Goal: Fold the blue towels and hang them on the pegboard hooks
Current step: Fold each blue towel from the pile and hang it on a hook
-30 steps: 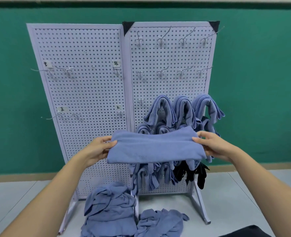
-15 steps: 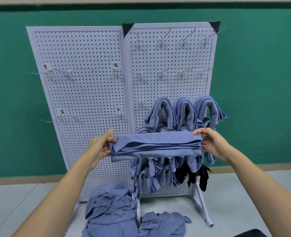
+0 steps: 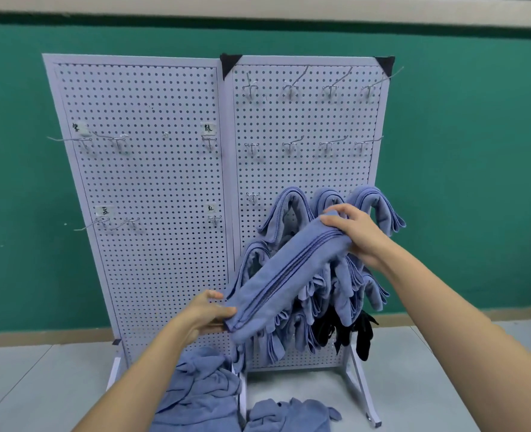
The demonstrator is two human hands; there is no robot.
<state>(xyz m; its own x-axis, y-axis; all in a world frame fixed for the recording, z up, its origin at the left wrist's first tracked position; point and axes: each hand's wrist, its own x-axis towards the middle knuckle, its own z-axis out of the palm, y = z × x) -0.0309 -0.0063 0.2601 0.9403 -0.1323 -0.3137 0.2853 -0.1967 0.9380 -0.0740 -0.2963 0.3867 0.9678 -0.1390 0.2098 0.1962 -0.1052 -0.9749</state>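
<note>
Green wall point(image 3: 476, 151) backs the white pegboard point(image 3: 152, 182). Mid-frame, a folded blue towel point(image 3: 289, 275) slants from lower left to upper right, its low end pinched in the left hand point(image 3: 206, 316), its high end gripped by the right hand point(image 3: 356, 235).

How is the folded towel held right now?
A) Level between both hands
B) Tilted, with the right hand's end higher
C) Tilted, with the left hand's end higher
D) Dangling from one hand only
B: the right hand grips the upper end of the folded towel, and the left hand pinches its lower end.
</note>
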